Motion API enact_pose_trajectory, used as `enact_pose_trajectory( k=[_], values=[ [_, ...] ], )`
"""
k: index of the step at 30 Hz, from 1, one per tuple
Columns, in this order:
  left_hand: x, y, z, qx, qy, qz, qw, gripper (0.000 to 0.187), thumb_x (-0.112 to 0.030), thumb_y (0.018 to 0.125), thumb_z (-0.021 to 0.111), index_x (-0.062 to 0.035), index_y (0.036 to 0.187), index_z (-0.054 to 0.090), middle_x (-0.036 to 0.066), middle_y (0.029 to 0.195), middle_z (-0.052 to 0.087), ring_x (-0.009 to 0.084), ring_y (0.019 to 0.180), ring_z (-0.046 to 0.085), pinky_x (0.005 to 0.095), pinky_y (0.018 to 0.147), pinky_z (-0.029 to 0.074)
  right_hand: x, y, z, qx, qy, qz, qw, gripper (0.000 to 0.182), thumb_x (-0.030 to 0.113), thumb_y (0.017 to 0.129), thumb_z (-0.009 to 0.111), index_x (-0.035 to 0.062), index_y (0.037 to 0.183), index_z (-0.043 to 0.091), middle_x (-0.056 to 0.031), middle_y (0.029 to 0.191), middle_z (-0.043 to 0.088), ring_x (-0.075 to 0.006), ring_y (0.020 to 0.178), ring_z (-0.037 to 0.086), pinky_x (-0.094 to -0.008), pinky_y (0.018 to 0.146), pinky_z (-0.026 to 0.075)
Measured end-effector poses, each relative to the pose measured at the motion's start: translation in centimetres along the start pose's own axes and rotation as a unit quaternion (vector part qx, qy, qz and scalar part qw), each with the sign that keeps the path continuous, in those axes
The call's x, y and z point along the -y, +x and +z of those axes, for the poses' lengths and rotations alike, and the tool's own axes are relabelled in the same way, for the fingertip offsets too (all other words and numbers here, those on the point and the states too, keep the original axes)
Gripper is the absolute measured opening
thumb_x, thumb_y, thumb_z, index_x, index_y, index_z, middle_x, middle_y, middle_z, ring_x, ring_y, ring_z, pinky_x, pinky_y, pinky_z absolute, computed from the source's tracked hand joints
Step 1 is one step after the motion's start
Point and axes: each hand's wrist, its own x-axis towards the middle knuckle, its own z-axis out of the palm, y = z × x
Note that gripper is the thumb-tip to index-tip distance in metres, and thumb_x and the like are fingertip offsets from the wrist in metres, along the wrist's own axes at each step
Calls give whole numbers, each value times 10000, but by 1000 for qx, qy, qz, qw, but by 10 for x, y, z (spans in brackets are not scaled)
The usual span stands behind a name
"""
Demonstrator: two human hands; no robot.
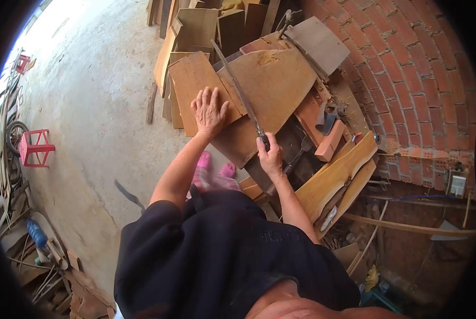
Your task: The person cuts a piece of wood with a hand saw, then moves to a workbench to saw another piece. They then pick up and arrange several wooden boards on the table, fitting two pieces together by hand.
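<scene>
My left hand [210, 112] lies flat with its fingers spread on a brown wooden board [187, 80]. In my right hand [270, 155] is the dark handle of a long, narrow saw [240, 90], its fingers wrapped round it. The blade slants up and to the left from my fist, along the right edge of the board under my left hand. Beneath and to the right of the blade is a larger, wide wooden board [275, 80]. Whether the blade touches the wood, I cannot tell.
Upright boards [198, 29] lean beyond the work surface. A reddish wood block [331, 141] and yellowish slabs [336, 173] lie to the right, before a brick wall [402, 69]. A pink stool [35, 148] stands on the concrete floor [89, 106] at left.
</scene>
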Motion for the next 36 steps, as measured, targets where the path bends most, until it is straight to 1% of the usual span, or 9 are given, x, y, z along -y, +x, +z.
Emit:
enact_pose_trajectory(
  k=[1, 2, 8, 15, 18, 21, 29, 34, 36],
  values=[
    [-4, 1, 3, -63, 82, -88, 991, 634, -470, 892, 530, -96, 1391, 417, 156, 1443, 354, 334, 1339, 302, 484, 1075, 203, 1, 3, -1, 2, -6, -20, 1000, 212, 217, 923, 596, 37, 1013, 529, -167, 765, 613, -358, 679, 617, -421, 602, 468],
    [-8, 3, 8, -54, 115, -139, 982, 642, -492, 914, 465, -115, 1426, 377, 156, 1481, 304, 328, 1382, 234, 504, 1085, 167, 2, 7, -4, 4, -14, -41, 999, 209, 211, 926, 589, 39, 1022, 520, -173, 762, 612, -374, 689, 615, -428, 601, 465],
    [-12, 17, 13, -50, 109, -213, 970, 663, -507, 925, 425, -126, 1458, 325, 176, 1532, 210, 349, 1428, 133, 532, 1108, 103, 2, 22, -9, 47, -14, -48, 998, 192, 194, 932, 574, 42, 1022, 499, -200, 758, 601, -416, 711, 602, -453, 592, 455],
    [-12, 11, 9, -43, 102, -201, 973, 710, -548, 907, 437, -115, 1458, 320, 193, 1531, 199, 373, 1427, 124, 562, 1103, 90, 8, 38, -5, 58, -31, -99, 993, 160, 177, 940, 553, 44, 990, 480, -194, 733, 587, -424, 699, 593, -473, 580, 442],
    [-36, -21, 0, -7, 127, -117, 985, 806, -650, 851, 469, -129, 1452, 338, 227, 1516, 207, 436, 1409, 118, 578, 1091, 100, 8, 34, -10, 56, -28, -104, 993, 161, 181, 941, 548, 46, 989, 474, -199, 741, 591, -429, 703, 592, -475, 583, 446],
    [-38, -25, -5, 14, 148, -69, 986, 823, -676, 835, 468, -144, 1451, 348, 221, 1511, 225, 449, 1400, 134, 579, 1084, 118, 4, 35, -11, 58, -37, -113, 991, 160, 183, 941, 547, 50, 987, 471, -205, 748, 594, -433, 708, 593, -480, 586, 448],
    [-25, -2, -5, 1, 154, -56, 987, 789, -671, 835, 480, -174, 1440, 377, 200, 1499, 268, 420, 1400, 169, 574, 1077, 155, 12, 57, -5, 75, -54, -88, 992, 164, 207, 948, 530, 61, 973, 460, -214, 756, 599, -441, 720, 597, -502, 587, 444],
    [-10, 14, -2, 5, 130, -90, 987, 650, -560, 894, 468, -196, 1428, 396, 148, 1486, 306, 347, 1377, 245, 531, 1081, 164, 24, 53, 2, 71, -96, -101, 988, 185, 236, 959, 503, 64, 961, 436, -210, 748, 602, -445, 723, 596, -515, 595, 451],
    [-2, 29, 2, 32, 18, -191, 981, 565, -494, 922, 433, -229, 1421, 405, 123, 1483, 313, 322, 1358, 275, 513, 1077, 169, 21, 44, 3, 87, -130, -72, 985, 191, 238, 961, 493, 62, 973, 419, -212, 787, 603, -445, 752, 597, -522, 615, 462]
  ],
)
